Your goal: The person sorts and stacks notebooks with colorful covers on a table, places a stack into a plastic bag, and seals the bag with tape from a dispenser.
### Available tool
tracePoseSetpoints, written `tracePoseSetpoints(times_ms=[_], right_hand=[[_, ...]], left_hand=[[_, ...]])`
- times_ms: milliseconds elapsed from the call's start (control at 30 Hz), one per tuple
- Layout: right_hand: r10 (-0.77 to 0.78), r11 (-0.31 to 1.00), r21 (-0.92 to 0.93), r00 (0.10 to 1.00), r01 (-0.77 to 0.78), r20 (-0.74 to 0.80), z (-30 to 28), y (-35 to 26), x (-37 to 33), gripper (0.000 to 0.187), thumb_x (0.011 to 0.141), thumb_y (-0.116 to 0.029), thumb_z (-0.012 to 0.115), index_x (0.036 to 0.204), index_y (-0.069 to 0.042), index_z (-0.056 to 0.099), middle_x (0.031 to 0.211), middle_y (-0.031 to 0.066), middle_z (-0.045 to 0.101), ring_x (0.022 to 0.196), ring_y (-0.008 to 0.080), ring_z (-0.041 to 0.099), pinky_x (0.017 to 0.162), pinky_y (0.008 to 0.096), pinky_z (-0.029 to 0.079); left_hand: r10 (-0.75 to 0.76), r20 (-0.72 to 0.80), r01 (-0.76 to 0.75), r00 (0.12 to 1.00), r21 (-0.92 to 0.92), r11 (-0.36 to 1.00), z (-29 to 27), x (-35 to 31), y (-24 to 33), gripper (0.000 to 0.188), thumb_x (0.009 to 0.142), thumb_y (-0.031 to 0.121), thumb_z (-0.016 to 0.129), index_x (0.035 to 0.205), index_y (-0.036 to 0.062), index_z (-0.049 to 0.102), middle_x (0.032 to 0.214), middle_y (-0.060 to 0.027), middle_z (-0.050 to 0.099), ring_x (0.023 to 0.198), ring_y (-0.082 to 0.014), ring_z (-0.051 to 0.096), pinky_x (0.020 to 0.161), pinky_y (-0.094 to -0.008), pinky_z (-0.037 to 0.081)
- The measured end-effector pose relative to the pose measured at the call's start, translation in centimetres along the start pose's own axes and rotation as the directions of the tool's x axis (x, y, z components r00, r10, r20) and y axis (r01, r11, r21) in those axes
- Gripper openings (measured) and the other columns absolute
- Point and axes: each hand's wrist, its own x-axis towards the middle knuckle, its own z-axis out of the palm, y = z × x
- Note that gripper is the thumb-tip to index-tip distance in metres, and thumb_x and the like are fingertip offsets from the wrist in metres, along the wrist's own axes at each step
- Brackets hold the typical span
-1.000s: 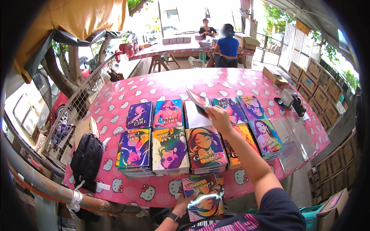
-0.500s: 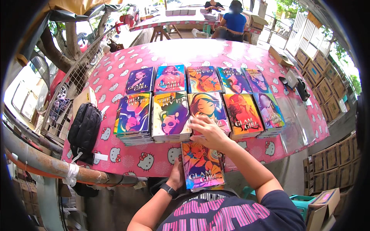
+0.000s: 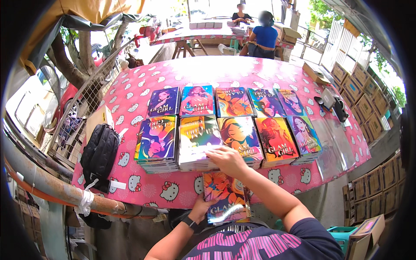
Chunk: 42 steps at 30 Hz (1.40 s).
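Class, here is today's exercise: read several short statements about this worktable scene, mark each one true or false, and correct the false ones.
1. The left hand holds spiral notebooks at the near side of the table. True.
2. The back row shows three covers. False: the back row shows five.
3. The right hand is at the front row's second stack from the left. True.
4. The black bag lies to the right of the notebook rows. False: the black bag lies to their left.
5. The seated person nearest the table wears a blue top. True.
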Motion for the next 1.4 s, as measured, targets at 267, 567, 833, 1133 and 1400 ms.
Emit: tracePoseSetpoints(times_ms=[267,567,833,1133,1400], right_hand=[[-0.304,0.943,0.238,0.891,0.232,0.338,-4.3,-4.0,-7.5,0.034,0.07,-0.016,0.066,0.103,-0.01,0.062,0.105,0.0027,0.064,0.096,0.0176,0.057,0.086,0.0326,0.047],[0.116,0.964,0.264,0.886,0.007,-0.448,-8.5,-1.6,3.5,0.03,0.069,0.003,0.067,0.097,-0.007,0.067,0.084,0.0082,0.068,0.073,0.0234,0.063,0.062,0.0324,0.049],[-0.101,0.985,0.119,0.973,0.127,-0.207,-1.0,0.0,3.9,0.017,0.07,-0.004,0.062,0.086,-0.01,0.063,0.088,0.0041,0.066,0.078,0.0212,0.061,0.073,0.0332,0.049],[-0.07,0.959,0.274,0.997,0.074,-0.023,-3.3,-4.7,-2.0,0.022,0.072,-0.007,0.066,0.094,-0.007,0.065,0.091,0.0105,0.066,0.082,0.0216,0.06,0.073,0.0348,0.047],[0.058,0.879,0.41,0.907,-0.245,0.417,0.5,-4.8,-9.4,0.035,0.085,-0.029,0.062,0.115,-0.013,0.06,0.123,0.0116,0.054,0.114,0.0344,0.047,0.097,0.0428,0.04]], left_hand=[[-0.004,0.149,0.018,0.989,-0.094,0.995,-1.5,-3.2,4.1,0.093,0.079,0.073,0.044,0.141,0.006,0.027,0.139,-0.0105,0.04,0.127,-0.0235,0.041,0.106,-0.0403,0.033],[-0.047,0.135,0.074,0.99,-0.203,0.976,-3.9,-2.8,2.7,0.09,0.085,0.071,0.034,0.142,0.0029,0.024,0.143,-0.0118,0.036,0.131,-0.0248,0.036,0.108,-0.0399,0.028],[-0.039,0.14,0.061,0.989,-0.156,0.986,-4.3,-2.3,2.2,0.089,0.085,0.07,0.035,0.144,0.0048,0.021,0.144,-0.0107,0.034,0.131,-0.0246,0.034,0.109,-0.0398,0.027],[-0.007,0.245,0.072,0.969,-0.257,0.964,-5.0,-1.9,2.2,0.097,0.08,0.077,0.034,0.143,0.0047,0.022,0.142,-0.0096,0.037,0.128,-0.0261,0.038,0.107,-0.0409,0.029],[-0.233,0.131,0.26,0.964,-0.26,0.93,-8.8,-1.4,-0.6,0.042,0.091,0.019,0.056,0.128,0.0057,0.042,0.116,-0.01,0.058,0.105,-0.0225,0.058,0.092,-0.038,0.047]])
